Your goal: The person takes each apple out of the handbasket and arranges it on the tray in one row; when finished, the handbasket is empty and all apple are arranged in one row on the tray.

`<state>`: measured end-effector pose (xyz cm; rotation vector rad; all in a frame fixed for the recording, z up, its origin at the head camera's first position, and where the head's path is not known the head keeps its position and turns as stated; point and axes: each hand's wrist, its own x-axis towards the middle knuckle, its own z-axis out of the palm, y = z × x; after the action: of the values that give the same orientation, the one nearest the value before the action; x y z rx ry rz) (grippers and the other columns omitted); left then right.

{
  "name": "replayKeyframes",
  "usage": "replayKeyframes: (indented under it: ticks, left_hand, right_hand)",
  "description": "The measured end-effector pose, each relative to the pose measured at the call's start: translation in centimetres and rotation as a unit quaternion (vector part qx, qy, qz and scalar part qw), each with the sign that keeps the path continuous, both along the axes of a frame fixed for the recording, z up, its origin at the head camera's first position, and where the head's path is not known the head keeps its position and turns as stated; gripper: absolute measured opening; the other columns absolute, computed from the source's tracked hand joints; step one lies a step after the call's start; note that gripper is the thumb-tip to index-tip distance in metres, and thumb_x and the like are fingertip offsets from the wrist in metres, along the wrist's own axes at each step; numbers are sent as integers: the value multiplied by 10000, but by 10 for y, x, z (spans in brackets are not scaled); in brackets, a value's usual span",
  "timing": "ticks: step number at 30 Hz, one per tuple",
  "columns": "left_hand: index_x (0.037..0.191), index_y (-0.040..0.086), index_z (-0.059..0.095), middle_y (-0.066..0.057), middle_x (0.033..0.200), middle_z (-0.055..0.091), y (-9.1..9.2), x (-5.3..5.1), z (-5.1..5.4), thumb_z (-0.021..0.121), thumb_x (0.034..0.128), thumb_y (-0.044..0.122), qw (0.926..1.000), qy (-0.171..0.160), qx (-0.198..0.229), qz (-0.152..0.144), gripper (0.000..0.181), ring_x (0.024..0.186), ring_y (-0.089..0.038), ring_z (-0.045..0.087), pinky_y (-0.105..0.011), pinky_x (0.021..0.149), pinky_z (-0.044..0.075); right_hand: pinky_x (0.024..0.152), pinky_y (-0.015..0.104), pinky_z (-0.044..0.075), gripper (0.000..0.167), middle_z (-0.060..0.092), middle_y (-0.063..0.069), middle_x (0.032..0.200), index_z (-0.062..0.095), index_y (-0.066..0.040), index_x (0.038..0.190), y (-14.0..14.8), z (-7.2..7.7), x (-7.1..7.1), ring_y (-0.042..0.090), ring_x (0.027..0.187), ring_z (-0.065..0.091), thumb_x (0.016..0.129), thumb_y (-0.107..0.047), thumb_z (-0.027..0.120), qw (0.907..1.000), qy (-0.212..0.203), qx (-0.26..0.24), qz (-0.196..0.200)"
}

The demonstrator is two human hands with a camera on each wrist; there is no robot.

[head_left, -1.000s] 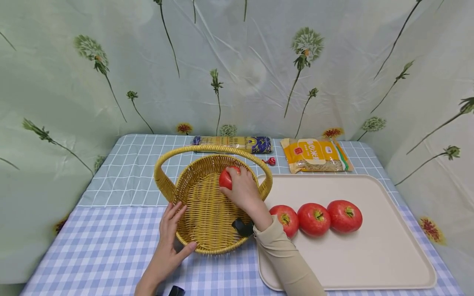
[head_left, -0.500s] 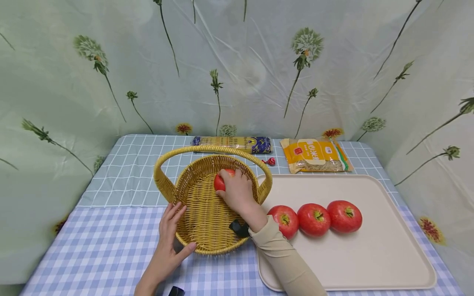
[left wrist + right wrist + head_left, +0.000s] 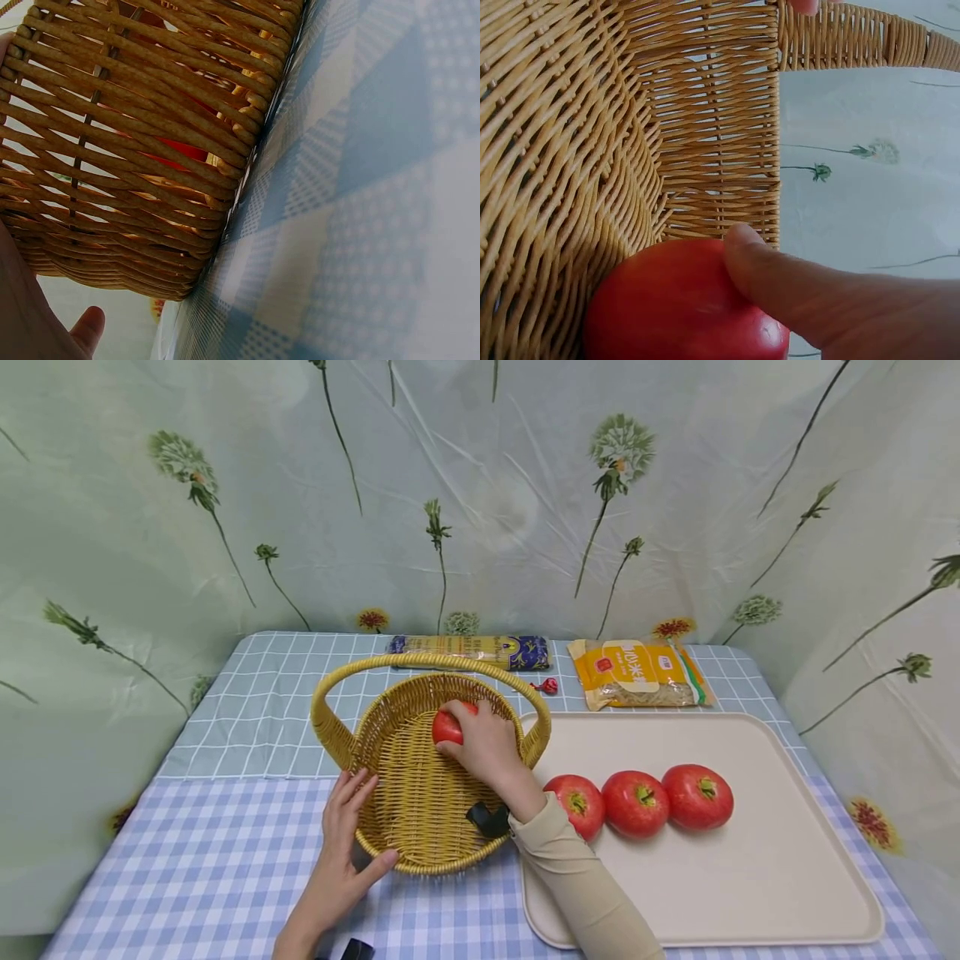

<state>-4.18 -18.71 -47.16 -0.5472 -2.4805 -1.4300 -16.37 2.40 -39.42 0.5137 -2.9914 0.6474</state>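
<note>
A red apple (image 3: pixel 447 728) lies inside the yellow wicker basket (image 3: pixel 416 802), toward its far right wall. My right hand (image 3: pixel 489 747) grips this apple from above. In the right wrist view the thumb (image 3: pixel 780 281) presses on the apple's side near the basket wall. At the basket's near left side, my left hand (image 3: pixel 343 852) rests with spread fingers against the rim; its thumb touches the front edge. The left wrist view shows the woven outer wall (image 3: pixel 135 150), with some red visible through the gaps.
A beige tray (image 3: pixel 787 860) stands to the basket's right, with three red apples (image 3: pixel 636 804) in a row. Behind are a long blue and yellow packet (image 3: pixel 472 652), an orange noodle bag (image 3: pixel 641 674) and a small red wrapped item (image 3: pixel 549 686). The basket handle (image 3: pixel 431 662) arches overhead.
My right hand has shifted the apple slightly left inside the basket, mostly in the first half second. The left hand and the basket have stayed put.
</note>
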Motion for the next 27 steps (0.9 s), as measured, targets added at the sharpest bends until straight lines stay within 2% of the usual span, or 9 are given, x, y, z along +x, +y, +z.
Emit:
replayKeyframes:
  ticks: [6, 14, 23, 27]
  left_hand:
    - [1487, 64, 262, -124, 1538, 129, 0, 0, 1, 740, 771, 143, 10000, -11, -19, 7, 864, 1405, -319, -97, -703, 988, 33]
    - [1488, 65, 259, -126, 1539, 126, 0, 0, 1, 740, 756, 111, 10000, 19, -3, 0, 877, 1404, -322, -98, -696, 992, 18]
    - [1492, 80, 258, -134, 1536, 132, 1, 1, 0, 740, 754, 104, 10000, 7, -8, 24, 881, 1402, -333, -98, -701, 989, 19]
    - [1493, 86, 257, -141, 1534, 133, 1, 0, 1, 739, 757, 109, 10000, 8, -14, 6, 880, 1400, -341, -97, -706, 985, 24]
  right_hand:
    - [706, 467, 442, 519, 569, 201, 1016, 551, -237, 1260, 0, 0, -1, 343, 839, 603, 812, -436, 722, 9999, 55, 157, -10]
    - [547, 397, 450, 550, 535, 216, 966, 523, -239, 1243, -1, 0, -2, 291, 640, 559, 799, -504, 709, 9990, -26, 445, 7]
    - [597, 420, 446, 529, 509, 191, 996, 537, -275, 1207, -1, 0, -1, 294, 743, 565, 774, -509, 731, 9994, -164, 301, 21]
    - [588, 408, 438, 512, 503, 173, 990, 545, -292, 1206, -1, 0, -1, 272, 738, 557, 784, -533, 706, 9994, -163, 301, -29]
